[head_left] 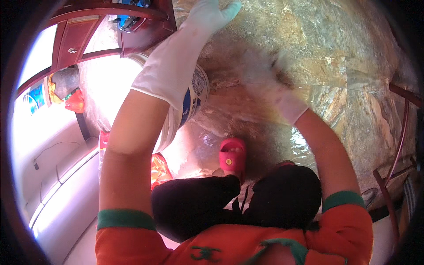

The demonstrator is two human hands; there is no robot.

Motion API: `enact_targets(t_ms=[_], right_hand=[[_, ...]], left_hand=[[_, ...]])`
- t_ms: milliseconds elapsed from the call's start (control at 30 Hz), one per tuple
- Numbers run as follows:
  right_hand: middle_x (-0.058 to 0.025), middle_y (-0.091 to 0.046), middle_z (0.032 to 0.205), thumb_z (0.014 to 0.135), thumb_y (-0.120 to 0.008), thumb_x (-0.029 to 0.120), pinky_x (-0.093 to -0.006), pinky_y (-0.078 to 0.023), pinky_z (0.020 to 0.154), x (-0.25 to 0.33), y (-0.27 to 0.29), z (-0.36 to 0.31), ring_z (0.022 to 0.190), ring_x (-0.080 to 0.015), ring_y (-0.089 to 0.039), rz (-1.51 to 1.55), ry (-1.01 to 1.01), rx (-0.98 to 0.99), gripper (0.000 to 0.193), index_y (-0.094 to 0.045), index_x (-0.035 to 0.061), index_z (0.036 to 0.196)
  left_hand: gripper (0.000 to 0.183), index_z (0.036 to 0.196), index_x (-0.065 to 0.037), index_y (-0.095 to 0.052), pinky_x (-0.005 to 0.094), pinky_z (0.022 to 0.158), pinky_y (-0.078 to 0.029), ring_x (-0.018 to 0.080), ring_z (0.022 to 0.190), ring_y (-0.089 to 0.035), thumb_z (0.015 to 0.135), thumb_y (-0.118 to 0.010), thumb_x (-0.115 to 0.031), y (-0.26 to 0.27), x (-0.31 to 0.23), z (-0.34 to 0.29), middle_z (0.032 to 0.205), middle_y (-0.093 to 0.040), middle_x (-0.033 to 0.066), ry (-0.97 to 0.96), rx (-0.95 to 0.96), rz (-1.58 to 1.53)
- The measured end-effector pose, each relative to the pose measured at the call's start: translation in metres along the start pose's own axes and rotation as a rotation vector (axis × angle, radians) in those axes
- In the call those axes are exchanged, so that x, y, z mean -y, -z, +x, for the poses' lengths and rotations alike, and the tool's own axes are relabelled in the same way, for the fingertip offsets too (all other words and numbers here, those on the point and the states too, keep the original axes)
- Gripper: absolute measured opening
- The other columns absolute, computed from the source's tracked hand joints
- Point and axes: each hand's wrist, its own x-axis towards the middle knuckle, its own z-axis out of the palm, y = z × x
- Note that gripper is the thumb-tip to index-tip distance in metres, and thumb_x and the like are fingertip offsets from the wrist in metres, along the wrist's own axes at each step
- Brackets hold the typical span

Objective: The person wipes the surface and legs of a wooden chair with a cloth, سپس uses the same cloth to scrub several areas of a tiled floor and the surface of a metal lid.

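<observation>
Left hand (212, 13) lies flat, fingers spread, on the stone floor (335, 57); right hand (260, 70) (blurred) fingers unclear.

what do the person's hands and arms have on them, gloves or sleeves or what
Both hands wear thin white gloves ending in a cuff: the left hand sharp, the right hand motion-blurred. The forearms are uncovered. At the upper arms are short orange sleeves with green banded hems.

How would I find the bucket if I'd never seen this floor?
Start at the brown marbled stone floor and look toward its left side. There, under the gloved left hand and its forearm, stands the bucket. It is the only round white thing with blue print, unlike the pink sandal nearby.
</observation>
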Motion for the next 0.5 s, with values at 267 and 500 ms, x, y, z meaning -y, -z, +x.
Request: enact_targets(t_ms=[267, 500], right_hand=[[-0.0060, -0.047, 0.129, 0.082, -0.048, 0.024, -0.0591, -0.029, 0.098, 0.017, -0.014, -0.130, 0.120, -0.0263, -0.043, 0.171, 0.403, 0.184, 0.041, -0.051, 0.0268, 0.122], [-0.0118, -0.049, 0.128, 0.077, -0.063, 0.031, -0.0406, -0.039, 0.096, -0.115, 0.116, -0.138, 0.116, -0.0295, -0.048, -0.062, -0.614, 0.393, 0.056, -0.046, 0.0223, 0.129]], left_hand=[[0.076, 0.138, -0.006, -0.033, 0.0384, 0.098, -0.037, 0.0322, 0.116, -0.049, 0.081, -0.050, -0.053, -0.005, -0.006, -0.025, 0.126, -0.050, 0.0209, -0.016, 0.078, 0.292], [0.072, 0.136, -0.004, -0.034, 0.0416, 0.098, -0.037, 0.0367, 0.115, -0.049, 0.082, -0.053, -0.047, -0.013, -0.037, -0.027, 0.124, -0.049, 0.0249, -0.163, 0.171, 0.169]])
